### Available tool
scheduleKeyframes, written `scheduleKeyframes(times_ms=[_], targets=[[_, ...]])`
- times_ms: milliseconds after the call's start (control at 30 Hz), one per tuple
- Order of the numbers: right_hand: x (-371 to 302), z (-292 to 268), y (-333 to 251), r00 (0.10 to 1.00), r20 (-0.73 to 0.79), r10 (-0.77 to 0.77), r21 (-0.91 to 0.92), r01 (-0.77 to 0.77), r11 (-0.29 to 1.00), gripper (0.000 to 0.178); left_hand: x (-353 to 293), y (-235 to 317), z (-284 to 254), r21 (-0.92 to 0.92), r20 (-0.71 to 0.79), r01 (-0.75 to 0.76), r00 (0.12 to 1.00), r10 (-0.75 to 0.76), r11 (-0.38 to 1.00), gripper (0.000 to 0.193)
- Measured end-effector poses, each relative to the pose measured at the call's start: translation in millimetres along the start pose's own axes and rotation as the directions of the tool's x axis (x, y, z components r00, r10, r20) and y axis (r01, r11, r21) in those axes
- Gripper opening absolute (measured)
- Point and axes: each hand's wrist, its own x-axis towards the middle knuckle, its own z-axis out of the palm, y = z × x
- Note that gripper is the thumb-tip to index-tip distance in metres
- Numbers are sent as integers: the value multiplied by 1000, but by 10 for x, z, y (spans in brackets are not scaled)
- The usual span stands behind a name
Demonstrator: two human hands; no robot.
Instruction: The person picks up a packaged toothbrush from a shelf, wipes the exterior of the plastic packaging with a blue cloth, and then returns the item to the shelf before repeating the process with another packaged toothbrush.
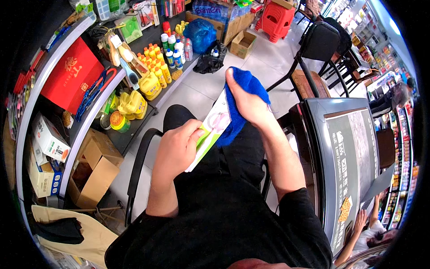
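Over my lap, my left hand [179, 141] grips the lower end of a flat, narrow white-and-green package [217, 122] with a pinkish utensil-like picture on its front. A blue cloth [251, 84] is bunched in my right hand [246, 101], its thumb lying on top and the other fingers hidden behind. The cloth wraps the upper right end of the package and hangs down along its side. The package slants up and away to the right between both hands. What lies inside it cannot be made out.
Left of me, shelves hold a red box [74, 76], brushes, yellow bottles [156, 67] and spray cans. An opened cardboard box [96, 175] stands below. At right are a grey-topped table [318, 134], a black chair [320, 45] and another person's hands [359, 222]. A red plastic stool [275, 20] stands ahead.
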Motion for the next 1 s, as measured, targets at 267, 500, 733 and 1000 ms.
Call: scheduleKeyframes(times_ms=[267, 500, 733, 1000], targets=[[34, -53, 183, 967, 223, -122, 802, -111, 587, 51, -6, -74, -4, -46, -28, 72, 997, -73, 996, 11], [-73, -365, 209, 848, 274, -453, 589, 225, 776, 38, 2, -111, -19, -53, -52, 67, 996, -70, 996, 11], [-16, -203, 90, 861, 201, -468, 258, 414, 873, 40, -12, -35, -17, 29, -45, 22, 999, -21, 999, 10], [-27, -233, 260, 856, 215, -470, 306, 398, 865, 39, -12, -3, 49, -6, -60, 29, 998, -29, 1000, 9]])
